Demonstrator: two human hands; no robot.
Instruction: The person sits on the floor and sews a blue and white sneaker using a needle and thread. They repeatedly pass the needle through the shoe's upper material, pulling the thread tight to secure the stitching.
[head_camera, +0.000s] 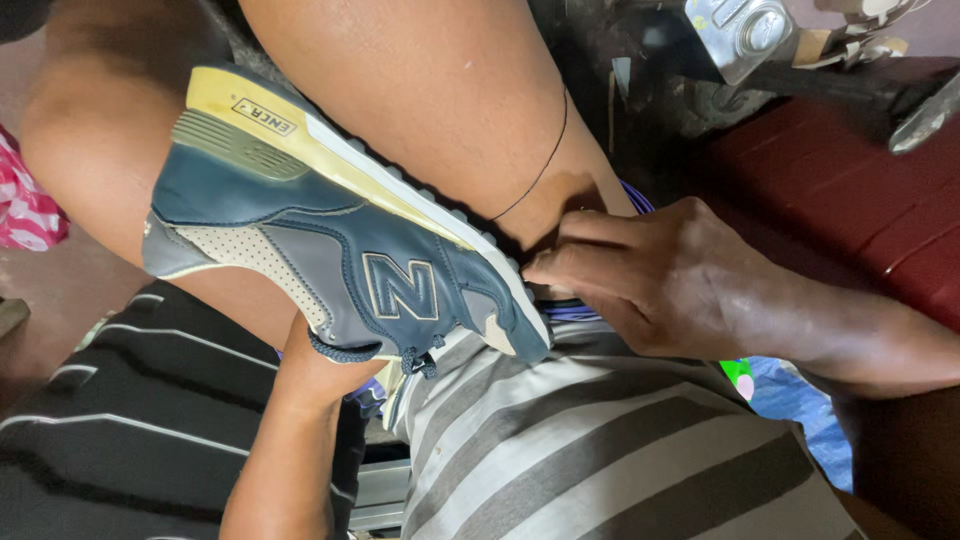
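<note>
Striped grey cloth (610, 450) covers our lap, where the navy sneaker (350, 250) lies wedged sole-up against our knee, steadied. Our left hand is hidden inside it, its grip unseen; our right hand (650, 275) pinches curled fingers (570, 265) at the toe, pulling a thin black thread (545, 160) taut.

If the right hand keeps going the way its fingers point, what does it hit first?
The right hand points leftward at the toe of the navy sneaker. Its fingertips look almost at the sole edge already, so probably that, though depth is unclear.
</note>
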